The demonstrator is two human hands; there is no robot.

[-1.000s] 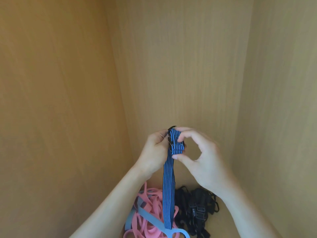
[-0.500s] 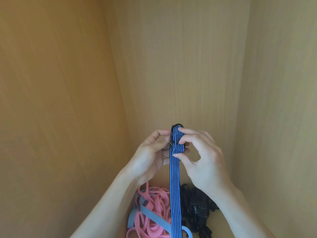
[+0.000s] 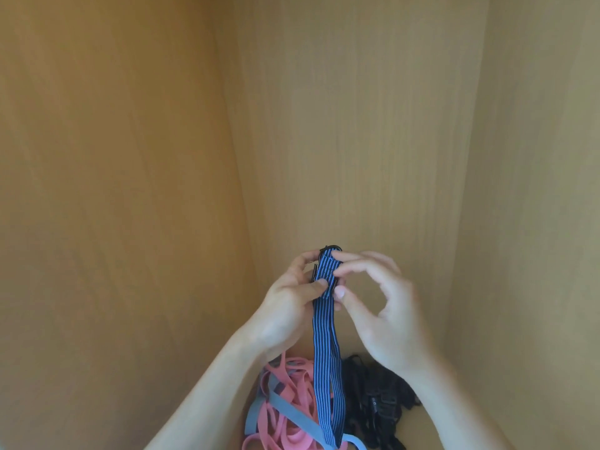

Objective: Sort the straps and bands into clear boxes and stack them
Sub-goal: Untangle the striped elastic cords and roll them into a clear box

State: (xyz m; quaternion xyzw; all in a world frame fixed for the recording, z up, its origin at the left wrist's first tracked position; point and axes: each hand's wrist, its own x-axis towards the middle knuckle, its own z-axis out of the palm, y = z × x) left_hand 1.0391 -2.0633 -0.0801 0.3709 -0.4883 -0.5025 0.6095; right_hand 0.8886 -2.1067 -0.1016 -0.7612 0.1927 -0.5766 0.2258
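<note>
A blue strap with thin black stripes (image 3: 327, 352) hangs upright in front of me, its top folded over a black buckle. My left hand (image 3: 289, 306) grips the folded top from the left, thumb pressed on its front. My right hand (image 3: 376, 303) pinches the same fold from the right between forefinger and thumb. The strap's long tail drops down over the piles below. No clear box is in view.
A heap of pink bands (image 3: 285, 410) with a grey-blue band (image 3: 285, 414) across it lies on the wooden floor. A tangle of black straps with buckles (image 3: 373, 401) lies beside it on the right. Wooden walls (image 3: 357, 141) close in on three sides.
Both hands have kept hold of the strap's folded top. My left thumb has come round onto the front of the fold. The hanging tail has swung slightly and now shows doubled.
</note>
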